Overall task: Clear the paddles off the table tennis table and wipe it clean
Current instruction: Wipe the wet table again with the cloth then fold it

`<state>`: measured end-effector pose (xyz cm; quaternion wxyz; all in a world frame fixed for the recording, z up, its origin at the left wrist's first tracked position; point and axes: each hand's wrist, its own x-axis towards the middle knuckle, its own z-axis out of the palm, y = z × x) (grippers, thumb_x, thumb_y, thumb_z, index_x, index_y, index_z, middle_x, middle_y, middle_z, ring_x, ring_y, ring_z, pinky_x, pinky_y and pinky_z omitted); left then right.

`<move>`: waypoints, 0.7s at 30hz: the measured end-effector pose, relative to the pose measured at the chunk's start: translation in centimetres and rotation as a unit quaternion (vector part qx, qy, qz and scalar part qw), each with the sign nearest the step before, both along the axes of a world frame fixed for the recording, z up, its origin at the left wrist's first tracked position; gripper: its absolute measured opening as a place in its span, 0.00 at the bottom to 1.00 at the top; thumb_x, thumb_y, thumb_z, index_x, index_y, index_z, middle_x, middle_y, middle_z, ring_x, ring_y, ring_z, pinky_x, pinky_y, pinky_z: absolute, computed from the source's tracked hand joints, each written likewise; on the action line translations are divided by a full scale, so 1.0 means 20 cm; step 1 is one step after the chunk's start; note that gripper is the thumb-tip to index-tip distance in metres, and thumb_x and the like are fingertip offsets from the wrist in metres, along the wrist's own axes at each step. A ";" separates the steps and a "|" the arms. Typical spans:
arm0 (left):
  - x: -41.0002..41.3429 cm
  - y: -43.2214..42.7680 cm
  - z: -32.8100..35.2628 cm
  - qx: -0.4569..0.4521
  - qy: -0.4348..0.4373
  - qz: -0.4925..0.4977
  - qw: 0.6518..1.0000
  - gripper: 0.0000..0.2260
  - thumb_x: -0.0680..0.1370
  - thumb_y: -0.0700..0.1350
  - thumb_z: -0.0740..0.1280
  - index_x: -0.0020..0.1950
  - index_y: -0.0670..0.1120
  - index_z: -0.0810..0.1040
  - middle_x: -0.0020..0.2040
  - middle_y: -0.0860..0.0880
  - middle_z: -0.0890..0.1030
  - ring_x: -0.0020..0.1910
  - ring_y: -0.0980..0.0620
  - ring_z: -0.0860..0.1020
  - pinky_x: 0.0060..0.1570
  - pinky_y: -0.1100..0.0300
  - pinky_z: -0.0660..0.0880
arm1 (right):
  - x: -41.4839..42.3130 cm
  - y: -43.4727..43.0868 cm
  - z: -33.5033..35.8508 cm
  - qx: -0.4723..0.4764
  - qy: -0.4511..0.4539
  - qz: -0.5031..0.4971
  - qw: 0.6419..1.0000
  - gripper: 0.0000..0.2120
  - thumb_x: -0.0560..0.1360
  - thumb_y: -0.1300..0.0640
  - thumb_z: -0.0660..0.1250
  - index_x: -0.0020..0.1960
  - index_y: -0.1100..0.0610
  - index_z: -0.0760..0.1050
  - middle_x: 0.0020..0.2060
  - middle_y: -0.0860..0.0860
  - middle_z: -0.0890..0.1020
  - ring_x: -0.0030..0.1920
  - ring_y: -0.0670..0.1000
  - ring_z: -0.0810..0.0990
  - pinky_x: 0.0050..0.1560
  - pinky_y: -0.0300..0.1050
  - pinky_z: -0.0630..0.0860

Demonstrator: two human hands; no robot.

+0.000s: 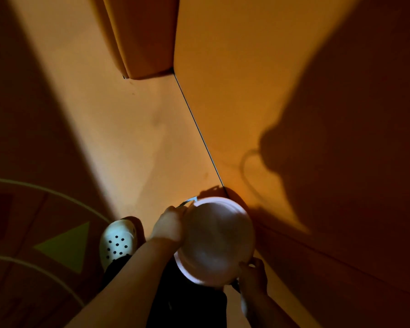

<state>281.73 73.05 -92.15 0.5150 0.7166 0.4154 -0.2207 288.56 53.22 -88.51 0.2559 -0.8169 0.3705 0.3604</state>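
A round pale pink basin (217,240) is held low in front of me, over the floor. My left hand (169,224) grips its far left rim, fingers curled over the edge. My right hand (252,272) grips the near right rim. What the basin holds is blurred and I cannot make it out. No paddles, table tennis table or cloth show in this view.
Dim orange light falls on a bare floor (133,129). A wall (246,91) rises on the right, with my shadow cast on it. A door or panel edge (142,43) stands ahead. My foot in a white perforated clog (117,242) is at lower left beside a patterned mat (33,245).
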 end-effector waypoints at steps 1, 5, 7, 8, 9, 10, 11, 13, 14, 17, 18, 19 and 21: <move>-0.01 0.03 0.00 0.002 -0.001 0.007 1.000 0.12 0.80 0.50 0.58 0.49 0.45 0.79 0.47 0.41 0.79 0.45 0.42 0.77 0.45 0.54 0.73 | 0.01 0.02 0.00 0.005 -0.007 0.007 1.000 0.10 0.73 0.65 0.64 0.53 0.56 0.73 0.42 0.55 0.77 0.43 0.62 0.79 0.49 0.65 0.80; -0.03 0.18 0.02 0.022 -0.008 0.047 0.999 0.11 0.79 0.49 0.60 0.44 0.46 0.79 0.40 0.45 0.80 0.40 0.45 0.77 0.37 0.58 0.71 | 0.08 0.15 -0.07 0.025 -0.036 0.066 0.997 0.10 0.73 0.58 0.66 0.53 0.49 0.76 0.44 0.49 0.78 0.49 0.58 0.79 0.52 0.62 0.79; -0.03 0.29 0.02 0.034 -0.004 0.077 0.996 0.10 0.79 0.48 0.61 0.44 0.46 0.80 0.39 0.47 0.81 0.39 0.46 0.78 0.37 0.58 0.72 | 0.11 0.19 -0.21 0.029 -0.046 0.111 0.992 0.13 0.70 0.50 0.66 0.55 0.48 0.76 0.46 0.49 0.79 0.51 0.58 0.79 0.54 0.62 0.78; -0.03 0.34 0.02 0.041 -0.001 0.094 0.995 0.10 0.78 0.48 0.61 0.45 0.46 0.81 0.40 0.47 0.82 0.39 0.46 0.79 0.39 0.58 0.73 | 0.13 0.24 -0.26 0.040 -0.057 0.122 0.990 0.15 0.69 0.48 0.65 0.55 0.49 0.76 0.47 0.51 0.80 0.51 0.59 0.79 0.54 0.62 0.77; -0.02 0.41 0.03 0.051 0.002 0.107 0.993 0.11 0.78 0.49 0.61 0.47 0.46 0.81 0.41 0.46 0.83 0.40 0.46 0.79 0.40 0.57 0.74 | 0.15 0.32 -0.26 0.052 -0.065 0.125 0.989 0.17 0.69 0.48 0.65 0.56 0.52 0.76 0.48 0.53 0.81 0.51 0.59 0.79 0.55 0.62 0.77; -0.01 0.47 0.03 0.062 0.003 0.121 0.991 0.11 0.78 0.48 0.61 0.48 0.46 0.81 0.42 0.45 0.83 0.42 0.45 0.79 0.40 0.57 0.73 | 0.18 0.45 -0.21 0.074 -0.080 0.121 0.987 0.15 0.72 0.52 0.66 0.57 0.57 0.76 0.48 0.55 0.81 0.51 0.59 0.79 0.55 0.59 0.77; 0.00 0.54 0.03 0.073 0.005 0.132 0.989 0.11 0.79 0.48 0.61 0.50 0.45 0.81 0.43 0.44 0.83 0.43 0.44 0.79 0.40 0.58 0.72 | 0.20 0.57 -0.17 0.097 -0.099 0.115 0.984 0.12 0.74 0.59 0.67 0.56 0.61 0.76 0.48 0.56 0.80 0.50 0.58 0.78 0.55 0.55 0.76; 0.02 0.68 0.04 0.087 0.002 0.159 0.983 0.10 0.78 0.45 0.61 0.50 0.45 0.82 0.45 0.43 0.83 0.46 0.43 0.79 0.41 0.57 0.72 | 0.25 0.75 -0.14 0.137 -0.141 0.091 0.976 0.09 0.75 0.69 0.65 0.54 0.61 0.77 0.46 0.56 0.79 0.49 0.55 0.76 0.51 0.49 0.72; 0.04 0.75 0.04 0.091 -0.003 0.174 0.980 0.10 0.78 0.43 0.61 0.50 0.44 0.82 0.45 0.42 0.83 0.46 0.43 0.79 0.42 0.56 0.73 | 0.27 0.83 -0.14 0.151 -0.151 0.085 0.973 0.10 0.75 0.70 0.64 0.52 0.59 0.77 0.45 0.56 0.80 0.47 0.55 0.77 0.50 0.48 0.73; 0.09 0.97 0.04 0.105 -0.021 0.219 0.970 0.09 0.77 0.43 0.61 0.46 0.44 0.82 0.43 0.43 0.83 0.44 0.42 0.80 0.44 0.53 0.75 | 0.32 1.07 -0.15 0.186 -0.157 0.105 0.964 0.13 0.75 0.68 0.62 0.45 0.51 0.78 0.39 0.49 0.81 0.43 0.53 0.79 0.45 0.47 0.75; 0.11 1.04 0.04 0.104 -0.028 0.236 0.966 0.09 0.77 0.43 0.61 0.45 0.44 0.82 0.41 0.43 0.83 0.43 0.42 0.80 0.43 0.52 0.75 | 0.34 1.14 -0.15 0.189 -0.159 0.112 0.963 0.13 0.75 0.66 0.62 0.47 0.49 0.78 0.40 0.47 0.80 0.44 0.52 0.79 0.45 0.46 0.73; 0.13 1.10 0.04 0.103 -0.038 0.254 0.961 0.09 0.77 0.42 0.62 0.44 0.45 0.82 0.40 0.43 0.83 0.41 0.42 0.80 0.42 0.52 0.76 | 0.36 1.21 -0.16 0.196 -0.163 0.112 0.960 0.14 0.75 0.66 0.61 0.50 0.50 0.79 0.43 0.47 0.81 0.46 0.52 0.79 0.46 0.46 0.73; 0.17 1.22 0.04 0.102 -0.055 0.283 0.952 0.08 0.77 0.41 0.62 0.43 0.45 0.81 0.40 0.43 0.83 0.41 0.41 0.80 0.43 0.50 0.76 | 0.39 1.35 -0.16 0.205 -0.176 0.100 0.958 0.17 0.75 0.66 0.60 0.58 0.52 0.78 0.51 0.50 0.82 0.52 0.53 0.79 0.52 0.48 0.75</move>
